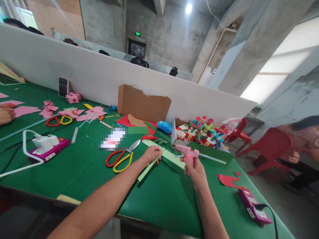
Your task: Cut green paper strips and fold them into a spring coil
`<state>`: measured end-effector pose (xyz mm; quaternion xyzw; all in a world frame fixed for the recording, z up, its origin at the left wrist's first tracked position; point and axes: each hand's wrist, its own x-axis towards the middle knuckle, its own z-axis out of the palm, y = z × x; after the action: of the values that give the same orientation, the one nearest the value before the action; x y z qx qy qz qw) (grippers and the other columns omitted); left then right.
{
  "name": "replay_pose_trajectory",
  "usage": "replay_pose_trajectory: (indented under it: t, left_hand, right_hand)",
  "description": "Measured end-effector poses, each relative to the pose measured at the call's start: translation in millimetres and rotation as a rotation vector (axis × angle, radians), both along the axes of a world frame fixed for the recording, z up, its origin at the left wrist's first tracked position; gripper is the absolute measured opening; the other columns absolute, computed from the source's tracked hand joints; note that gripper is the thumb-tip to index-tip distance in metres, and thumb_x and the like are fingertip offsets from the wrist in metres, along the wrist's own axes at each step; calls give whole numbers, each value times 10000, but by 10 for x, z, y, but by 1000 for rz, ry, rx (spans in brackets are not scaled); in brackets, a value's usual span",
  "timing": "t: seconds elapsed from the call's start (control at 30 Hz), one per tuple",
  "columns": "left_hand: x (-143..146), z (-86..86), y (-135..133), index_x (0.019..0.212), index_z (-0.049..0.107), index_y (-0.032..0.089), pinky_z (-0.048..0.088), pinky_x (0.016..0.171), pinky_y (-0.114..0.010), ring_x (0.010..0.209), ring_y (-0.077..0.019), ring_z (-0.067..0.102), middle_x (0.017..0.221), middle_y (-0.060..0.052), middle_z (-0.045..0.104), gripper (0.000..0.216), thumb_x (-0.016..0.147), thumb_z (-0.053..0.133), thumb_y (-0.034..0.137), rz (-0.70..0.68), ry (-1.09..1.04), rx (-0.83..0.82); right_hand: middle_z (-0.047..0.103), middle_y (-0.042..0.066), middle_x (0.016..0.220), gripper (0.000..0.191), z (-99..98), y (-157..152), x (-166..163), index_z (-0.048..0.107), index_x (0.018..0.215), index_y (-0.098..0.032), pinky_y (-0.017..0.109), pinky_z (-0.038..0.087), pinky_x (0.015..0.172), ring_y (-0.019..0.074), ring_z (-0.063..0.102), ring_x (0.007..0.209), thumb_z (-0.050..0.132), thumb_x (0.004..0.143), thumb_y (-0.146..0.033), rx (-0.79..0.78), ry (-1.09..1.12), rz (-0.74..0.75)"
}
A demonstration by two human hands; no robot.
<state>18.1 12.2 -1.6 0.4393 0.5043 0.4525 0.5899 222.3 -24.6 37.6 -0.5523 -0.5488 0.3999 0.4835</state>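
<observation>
My left hand (152, 156) is closed on a folded light green paper strip (148, 170), which slants down toward the table's front. In my right hand (195, 171) is a pink hot glue gun (188, 152), its nozzle pointing left toward the strip and a clear glue stick (214, 159) sticking out behind. A longer pale green paper strip (174, 158) passes beneath both hands. Left of my left hand lie scissors (122, 156) with red and yellow handles. Small dark green coiled paper pieces (160, 141) sit just beyond my fingers.
A box (173, 135) of colourful paper crafts stands behind my right hand. Purple power strips lie at left (50, 149) and right (254, 205), with cords. Another person's hand (7, 114) is at the far left, near pink paper (26, 111). A white partition (99, 79) borders the table.
</observation>
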Motion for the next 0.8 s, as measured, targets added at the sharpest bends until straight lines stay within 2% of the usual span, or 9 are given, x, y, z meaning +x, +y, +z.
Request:
replay_pose_trajectory:
  t: [0.1,0.17,0.4,0.57,0.67,0.8]
  left_hand:
    - [-2,6,10,604,487,157,390,351,-184,296,-73,463,427,55,532,207,763,616,183,-18,29,-4]
    - [-4,12,16,581,487,154,386,349,-187,294,-80,471,424,49,535,223,761,617,173,-32,47,-3]
    - [-3,17,29,572,482,148,384,358,-178,307,-69,466,415,54,518,245,766,625,191,-45,103,-32]
    - [-5,42,-9,622,502,148,396,383,-181,341,-75,488,441,52,531,191,764,623,191,-42,83,-22]
    - [-5,58,-29,627,500,150,396,385,-196,334,-88,492,445,44,537,157,769,565,136,-38,84,-28]
    - [-8,55,-30,617,497,150,400,383,-197,328,-88,489,442,41,538,159,765,543,113,-50,73,-21]
  right_hand:
    - [681,43,709,438,20,11,-39,623,948,-191,288,420,532,177,562,547,621,674,-533,67,-325,-65]
    - [699,70,774,412,29,4,-66,639,947,-186,300,449,606,221,621,673,601,687,-504,114,-443,-70]
    - [711,122,926,402,-69,-24,-127,641,1013,-155,318,490,731,248,654,837,491,778,-444,221,-555,32]
    - [698,129,1032,430,-103,-35,-134,607,1136,-151,338,492,815,257,653,955,442,834,-408,256,-636,75]
    - [685,131,1089,433,-99,-48,-137,578,1199,-157,340,495,825,259,647,997,425,861,-381,282,-668,91]
    - [690,130,1077,417,-93,-57,-145,596,1175,-155,337,504,817,254,657,973,417,873,-382,292,-697,99]
